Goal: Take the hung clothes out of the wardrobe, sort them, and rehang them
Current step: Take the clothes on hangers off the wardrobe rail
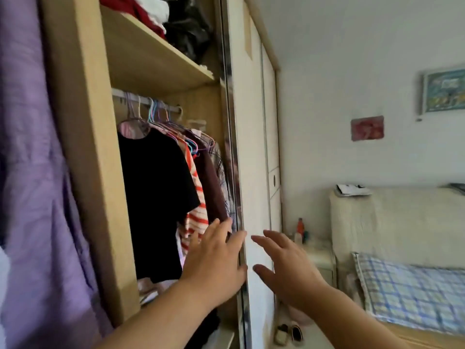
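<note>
The wardrobe stands open, its rail (151, 103) carrying several garments on coloured hangers. A black T-shirt (153, 197) hangs at the front, then an orange-and-white striped top (196, 210), a dark maroon garment (214, 187) and a plaid shirt (222, 172). My left hand (216, 258) is spread open, its fingertips at the metal edge of the sliding door (251, 172) and touching the maroon garment's lower part. My right hand (284, 265) hovers open in front of the white door panel, holding nothing.
A purple cloth (32, 197) hangs at the left beside the wardrobe's side panel. The upper shelf (151, 59) holds red, white and black folded items. At the right are a bed with a checked pillow (412, 290), a nightstand with bottles (300, 230), and shoes (289, 333) on the floor.
</note>
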### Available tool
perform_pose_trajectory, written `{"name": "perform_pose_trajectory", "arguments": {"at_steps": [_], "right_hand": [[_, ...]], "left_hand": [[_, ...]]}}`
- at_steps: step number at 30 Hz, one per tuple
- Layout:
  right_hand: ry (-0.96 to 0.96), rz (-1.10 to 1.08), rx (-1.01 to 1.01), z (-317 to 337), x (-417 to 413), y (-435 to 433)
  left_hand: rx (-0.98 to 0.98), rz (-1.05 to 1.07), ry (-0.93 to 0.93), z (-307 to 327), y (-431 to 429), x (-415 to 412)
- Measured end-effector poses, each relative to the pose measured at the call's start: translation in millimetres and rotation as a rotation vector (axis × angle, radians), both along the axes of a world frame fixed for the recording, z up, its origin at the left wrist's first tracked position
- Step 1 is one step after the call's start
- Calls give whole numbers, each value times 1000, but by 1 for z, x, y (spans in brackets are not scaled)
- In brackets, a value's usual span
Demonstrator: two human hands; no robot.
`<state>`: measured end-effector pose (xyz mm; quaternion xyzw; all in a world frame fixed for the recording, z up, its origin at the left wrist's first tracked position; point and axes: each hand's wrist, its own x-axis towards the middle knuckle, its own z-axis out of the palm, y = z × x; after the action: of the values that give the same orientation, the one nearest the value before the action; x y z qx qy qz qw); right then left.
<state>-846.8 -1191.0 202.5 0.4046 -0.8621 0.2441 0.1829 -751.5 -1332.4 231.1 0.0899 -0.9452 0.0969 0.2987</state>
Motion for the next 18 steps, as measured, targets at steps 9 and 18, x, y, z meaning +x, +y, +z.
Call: {"name": "perform_pose_trajectory", "arguments": {"at_steps": [9, 18], "right_hand": [[126, 251, -143, 76, -43, -91], [199, 562, -210, 149, -134, -195]], "left_hand": [[-91, 206, 140, 72, -54, -8], [-268, 463, 250, 144, -93, -10]]}}
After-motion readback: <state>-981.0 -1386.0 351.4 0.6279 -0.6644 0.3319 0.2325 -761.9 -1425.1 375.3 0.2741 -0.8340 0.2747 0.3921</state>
